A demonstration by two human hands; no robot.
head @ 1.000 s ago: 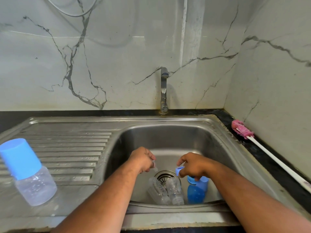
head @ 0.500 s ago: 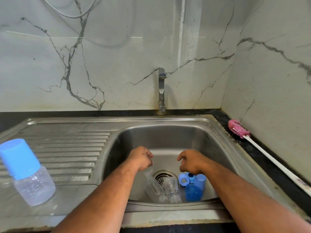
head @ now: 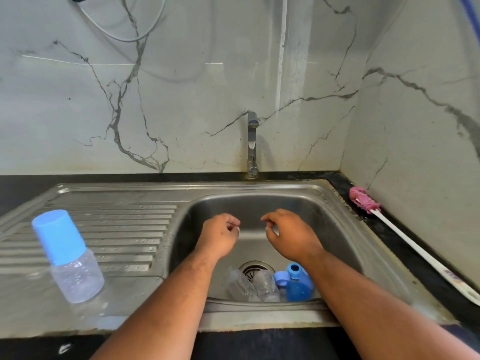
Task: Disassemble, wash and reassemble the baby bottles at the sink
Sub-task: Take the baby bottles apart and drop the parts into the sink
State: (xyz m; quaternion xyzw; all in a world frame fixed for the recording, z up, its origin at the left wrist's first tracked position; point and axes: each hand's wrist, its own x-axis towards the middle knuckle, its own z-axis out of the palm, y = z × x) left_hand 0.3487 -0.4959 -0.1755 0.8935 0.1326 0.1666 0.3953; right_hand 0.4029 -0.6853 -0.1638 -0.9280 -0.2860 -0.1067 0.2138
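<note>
Both hands hover over the sink basin (head: 335, 229) with fingers loosely curled and nothing in them. My left hand (head: 220, 235) and my right hand (head: 288, 236) are a short gap apart, above the bottle parts. At the basin's front lie two clear bottle bodies (head: 240, 284) (head: 265, 281) on their sides, a small blue ring (head: 280, 278) and a blue bottle piece (head: 297, 285) with a round opening on top. An assembled clear bottle with a blue cap (head: 70, 255) stands on the drainboard (head: 117, 224) at the left.
The tap (head: 252, 144) stands at the back of the basin, with no water running. The drain (head: 255, 267) is just behind the parts. A pink-headed brush (head: 363, 201) with a long white handle lies along the right counter by the marble wall.
My right hand let go of the blue ring, which now lies in the basin. Both hands rose from the parts toward the tap, and the view tilted up a little.
</note>
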